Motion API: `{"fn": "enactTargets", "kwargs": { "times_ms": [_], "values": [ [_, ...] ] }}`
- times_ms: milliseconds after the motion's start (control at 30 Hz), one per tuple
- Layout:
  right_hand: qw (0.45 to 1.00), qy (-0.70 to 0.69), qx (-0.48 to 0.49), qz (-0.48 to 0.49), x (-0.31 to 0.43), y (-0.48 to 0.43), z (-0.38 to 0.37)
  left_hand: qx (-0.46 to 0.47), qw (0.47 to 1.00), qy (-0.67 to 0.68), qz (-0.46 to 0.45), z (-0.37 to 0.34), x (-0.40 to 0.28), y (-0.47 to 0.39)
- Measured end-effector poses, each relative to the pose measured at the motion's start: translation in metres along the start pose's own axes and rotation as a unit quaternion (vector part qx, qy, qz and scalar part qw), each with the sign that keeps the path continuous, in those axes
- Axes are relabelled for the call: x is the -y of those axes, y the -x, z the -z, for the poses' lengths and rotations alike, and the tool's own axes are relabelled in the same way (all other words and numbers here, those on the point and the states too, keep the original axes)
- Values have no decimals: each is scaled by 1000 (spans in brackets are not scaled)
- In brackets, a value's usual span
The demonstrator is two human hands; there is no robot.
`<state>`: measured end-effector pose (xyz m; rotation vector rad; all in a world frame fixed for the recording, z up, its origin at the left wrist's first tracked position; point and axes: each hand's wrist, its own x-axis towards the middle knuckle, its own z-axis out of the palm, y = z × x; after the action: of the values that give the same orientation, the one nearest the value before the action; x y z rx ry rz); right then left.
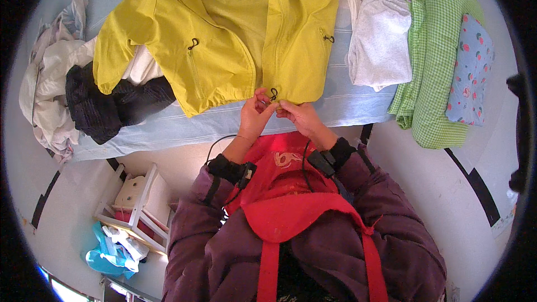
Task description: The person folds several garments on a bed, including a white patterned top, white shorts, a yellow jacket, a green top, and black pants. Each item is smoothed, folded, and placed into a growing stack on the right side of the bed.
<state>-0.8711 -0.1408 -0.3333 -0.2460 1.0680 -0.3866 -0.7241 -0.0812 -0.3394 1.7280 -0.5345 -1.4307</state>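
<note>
A yellow zip jacket (228,42) lies spread out before me, its front parted and its hem towards me. Each chest panel has a zipped pocket with a black cord pull (193,43). At the bottom of the front opening, my left hand (253,121) pinches the hem edge beside a black looped cord pull (274,94). Close by on the right, my right hand (305,118) grips the same hem corner between thumb and fingers. The fingertips of both hands nearly meet, and the small part between them is hidden.
The jacket rests on a pale blue cloth (361,109). Folded light grey pants (379,37), green gingham bedding (438,63) and a blue strawberry-print cloth (470,71) lie right. Black clothing (98,102) and a whitish bundle (54,79) lie left. A small rack (144,201) stands below.
</note>
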Motion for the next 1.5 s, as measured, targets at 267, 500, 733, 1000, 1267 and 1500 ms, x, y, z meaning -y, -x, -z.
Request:
{"fn": "enactTargets", "kwargs": {
  "times_ms": [267,500,733,1000,1267,1500],
  "values": [
    [1000,9,-8,0,0,1,-4,-16,999,-14,-42,-1,2,1],
    [998,-68,-9,8,2,-6,-14,-12,949,-160,-272,2,-8,14],
    [1000,-10,18,-15,-1,-16,-12,-39,929,-199,-309,8,-2,19],
    [1000,24,4,-15,0,-17,-8,-98,942,214,239,25,17,12],
    [997,66,-33,9,1,-14,-8,-110,865,419,253,27,25,1],
    [994,73,-78,15,-1,-11,-19,-50,837,470,276,34,23,2]
  ]
}}
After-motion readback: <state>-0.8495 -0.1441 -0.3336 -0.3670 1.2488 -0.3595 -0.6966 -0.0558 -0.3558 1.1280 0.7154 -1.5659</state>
